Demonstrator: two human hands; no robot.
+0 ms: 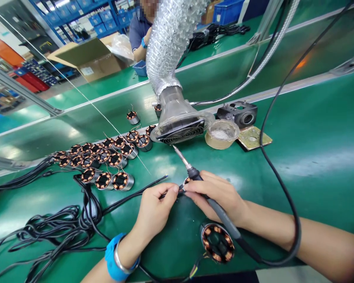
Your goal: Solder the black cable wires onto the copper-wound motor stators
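Note:
My left hand (pixel 155 208), wearing a blue wristband (pixel 115 257), pinches the end of a black cable (pixel 180 188) between thumb and fingertips. My right hand (pixel 220 193) is closed around a soldering iron (pixel 194 173), whose tip points up and left below the fume hood. The right fingertips meet the cable end beside a partly hidden copper-wound part (pixel 187 181); whether they grip it too, I cannot tell. Below the right hand lies a motor stator (pixel 217 243) with copper windings, and coloured wires (pixel 194 270) show near it.
Several stators (pixel 123 181) stand in rows at the left. Bundled black cables (pixel 56 228) cover the left front. A fume hood (pixel 181 131) hangs ahead, beside a round tub (pixel 222 135) and a black iron holder (pixel 238 114). The iron's cord loops right. A person (pixel 138 35) sits opposite.

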